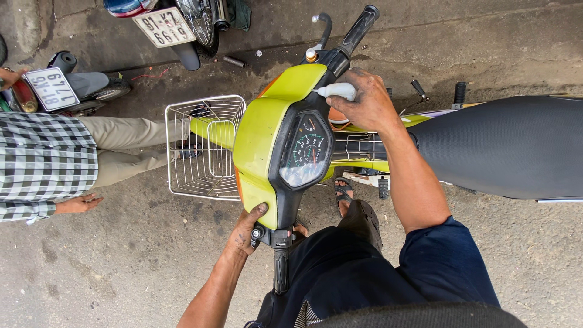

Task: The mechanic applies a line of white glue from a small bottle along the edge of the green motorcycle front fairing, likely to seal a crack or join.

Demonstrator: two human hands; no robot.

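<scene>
Dark-trousered knee (364, 255) lowest; left hand (248, 229) grips yellow-green plastic handlebar cowl (261, 133), right hand (364, 100) clenches white tube (336, 91); slipping could scratch cowl.

Rough, stained concrete ground (121, 267), cracked and patchy. Standing right on it: yellow-green motorbike (285, 140), two more parked bikes top left (79, 85) (182, 24), plus a sandalled foot (343, 193). Small dark cylinder (234, 61) and bits of debris lying loose near the top.
</scene>
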